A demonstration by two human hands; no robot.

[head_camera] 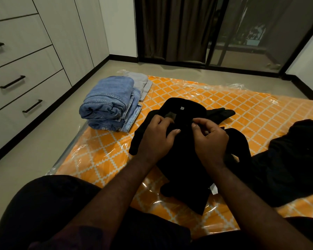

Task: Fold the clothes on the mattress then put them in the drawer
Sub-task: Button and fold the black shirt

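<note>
A black garment (184, 112) lies crumpled in the middle of the orange patterned mattress (242, 109), which is wrapped in clear plastic. My left hand (157, 136) grips the garment's upper edge beside a small label. My right hand (210, 136) pinches the same edge just to the right, fingers curled. Folded blue jeans (108, 100) are stacked at the mattress's left corner, with a folded grey garment (141, 82) behind them. Another black garment (293, 159) lies unfolded on the right.
White drawers with black handles (13, 82) line the wall at left, all closed. Beige floor (34, 138) runs between the drawers and the mattress. Dark curtains (172, 27) and a glass sliding door (251, 33) stand at the back. My knees, in dark clothing, are at the bottom.
</note>
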